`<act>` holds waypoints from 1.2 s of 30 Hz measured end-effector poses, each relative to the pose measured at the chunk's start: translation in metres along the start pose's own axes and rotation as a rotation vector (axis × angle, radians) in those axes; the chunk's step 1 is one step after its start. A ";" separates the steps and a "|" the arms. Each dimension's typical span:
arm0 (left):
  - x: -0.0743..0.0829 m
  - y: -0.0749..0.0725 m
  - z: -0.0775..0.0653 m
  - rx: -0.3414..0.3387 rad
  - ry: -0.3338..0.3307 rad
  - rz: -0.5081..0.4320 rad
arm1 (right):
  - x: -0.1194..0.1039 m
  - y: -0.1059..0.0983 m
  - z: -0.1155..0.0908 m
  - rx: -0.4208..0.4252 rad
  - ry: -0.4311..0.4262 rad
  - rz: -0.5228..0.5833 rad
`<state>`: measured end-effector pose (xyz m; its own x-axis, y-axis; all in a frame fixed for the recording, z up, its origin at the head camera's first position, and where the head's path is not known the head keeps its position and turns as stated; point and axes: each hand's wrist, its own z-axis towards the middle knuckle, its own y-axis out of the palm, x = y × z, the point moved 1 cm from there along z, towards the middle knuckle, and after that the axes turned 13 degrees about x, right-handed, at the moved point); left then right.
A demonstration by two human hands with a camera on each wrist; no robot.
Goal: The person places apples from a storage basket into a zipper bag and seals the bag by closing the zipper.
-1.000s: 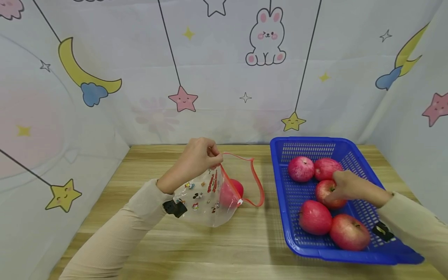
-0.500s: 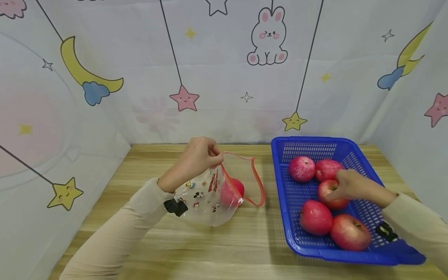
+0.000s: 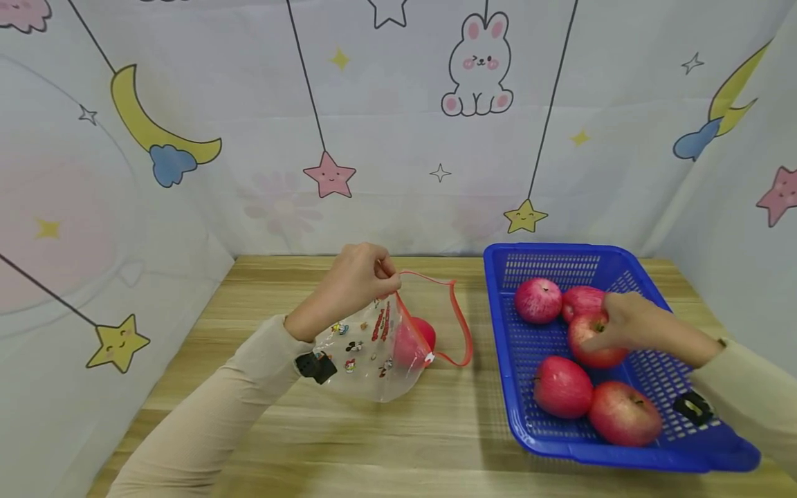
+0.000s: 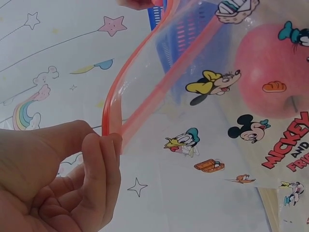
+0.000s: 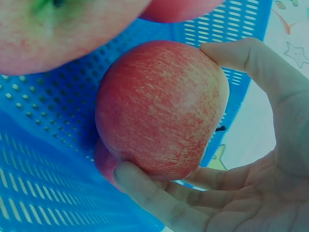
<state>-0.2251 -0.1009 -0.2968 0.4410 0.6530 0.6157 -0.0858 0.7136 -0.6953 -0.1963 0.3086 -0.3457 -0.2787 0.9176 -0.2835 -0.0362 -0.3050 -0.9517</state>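
My left hand (image 3: 361,280) pinches the red zip edge of a clear cartoon-printed zip bag (image 3: 358,360) between thumb and fingers, and the bag's mouth gapes toward the basket. Inside the bag sits one red apple (image 4: 275,72), seen through the plastic. Over the blue basket (image 3: 504,387), my right hand (image 3: 644,325) grips an apple (image 5: 159,111) with the thumb on one side and fingers on the other. That apple looks slightly raised in the head view. Its stem points toward the palm in the right wrist view.
Several other apples lie in the basket: one at the back left (image 3: 538,301), one partly hidden behind the held apple (image 3: 582,302), and two in front, a red one (image 3: 563,387) and a paler one (image 3: 625,413). A wooden table (image 3: 311,443) lies beneath. A printed cloth (image 3: 398,138) hangs behind.
My right hand has lifted the apple a little and shifted slightly to the right. The left hand and the bag stay almost where they were.
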 end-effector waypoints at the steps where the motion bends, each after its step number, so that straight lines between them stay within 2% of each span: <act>1: 0.000 0.000 0.000 0.001 0.003 0.000 | -0.001 -0.002 0.000 0.012 -0.002 -0.007; 7: 0.000 0.001 0.000 0.009 0.019 0.002 | -0.003 -0.011 0.002 0.072 -0.024 -0.022; 24: 0.001 0.005 0.000 -0.036 0.014 0.021 | -0.021 -0.028 0.010 0.031 -0.036 0.013; 36: 0.002 0.005 0.002 -0.032 0.038 0.016 | -0.031 -0.040 0.016 0.027 -0.063 0.021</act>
<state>-0.2264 -0.0957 -0.2987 0.4736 0.6536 0.5903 -0.0646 0.6943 -0.7168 -0.2017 0.2878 -0.2968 -0.3397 0.8934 -0.2941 -0.0558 -0.3313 -0.9419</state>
